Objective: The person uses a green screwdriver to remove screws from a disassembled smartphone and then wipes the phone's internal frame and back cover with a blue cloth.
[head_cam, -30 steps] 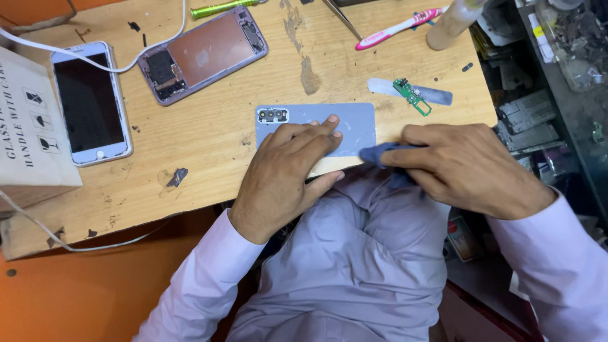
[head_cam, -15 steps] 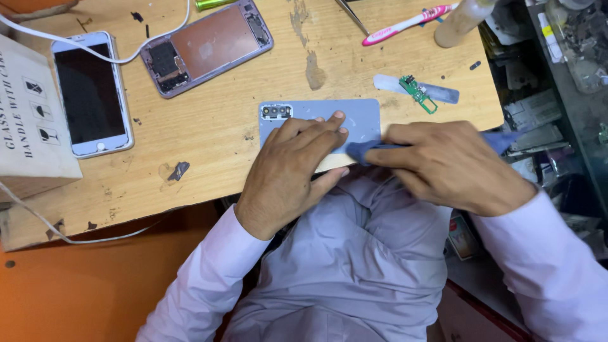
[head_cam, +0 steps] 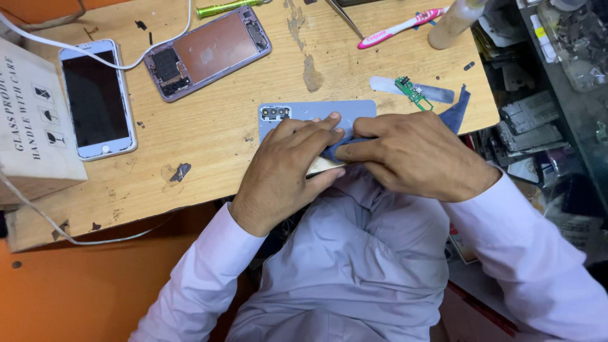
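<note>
A grey-blue phone back cover [head_cam: 304, 113] with a camera cut-out lies at the near edge of the wooden table [head_cam: 215, 139]. My left hand [head_cam: 285, 168] presses flat on it, fingers spread over its lower half. My right hand [head_cam: 415, 155] holds a dark blue cloth [head_cam: 339, 149] pinched against the cover; the cloth's other end [head_cam: 457, 114] sticks out past my knuckles.
An opened phone [head_cam: 206, 54] with a copper inner plate lies at the back. A white phone [head_cam: 96, 98] on a cable sits left, beside a cardboard box [head_cam: 28, 126]. A small green circuit board [head_cam: 411, 92], a toothbrush [head_cam: 399, 25], tweezers [head_cam: 345, 18] and a bottle [head_cam: 453, 25] lie right.
My right hand has slid left along the cover with the cloth, now meeting my left fingers. My left hand stays pressed on the cover.
</note>
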